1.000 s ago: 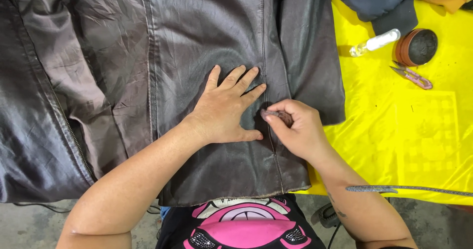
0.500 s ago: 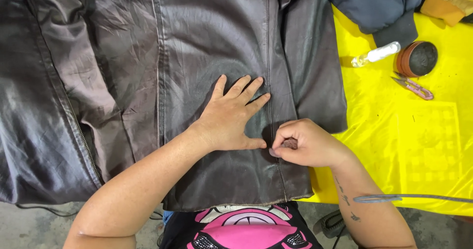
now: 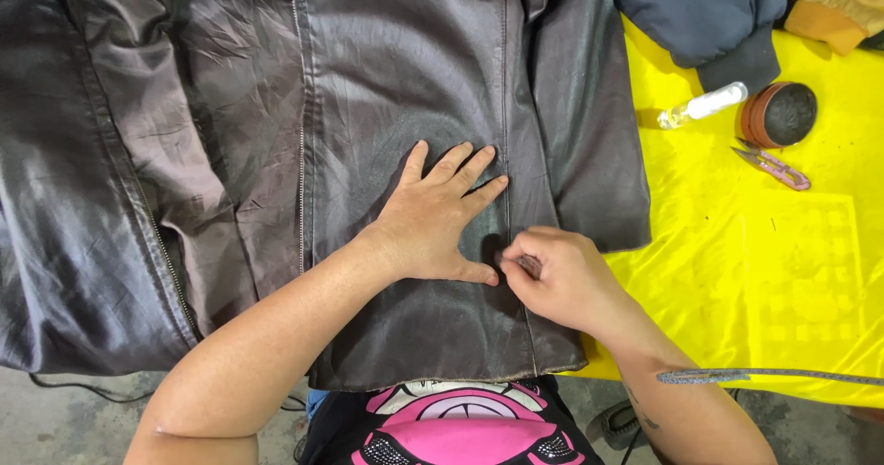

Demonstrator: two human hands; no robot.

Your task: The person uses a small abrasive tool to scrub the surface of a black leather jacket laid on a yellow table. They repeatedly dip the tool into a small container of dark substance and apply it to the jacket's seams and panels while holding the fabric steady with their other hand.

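On the yellow table cover (image 3: 783, 281) a dark brown leather jacket (image 3: 387, 87) lies spread flat, covering the left and middle of the view and hanging past the near edge; its metal zipper (image 3: 300, 152) runs down the left panel, and a stitched seam (image 3: 505, 133) runs down the right one; the left hand (image 3: 437, 216) lies palm down on the leather just left of that seam, fingers spread and pointing away from the person, pressing the panel flat; the right hand (image 3: 557, 276) sits just beside it, touching the left thumb, its thumb and forefinger pinched together on the seam, though whatever small thing they may grip is hidden; to the right, on bare yellow cloth and well apart from both hands, lie a small clear bottle with a white cap (image 3: 704, 106), a round brown tin (image 3: 781, 115) and pink thread snips (image 3: 773, 166); a dark blue garment (image 3: 691, 14) is heaped at the far edge; a thin grey metal rod (image 3: 764, 375) juts in from the right near the right forearm.
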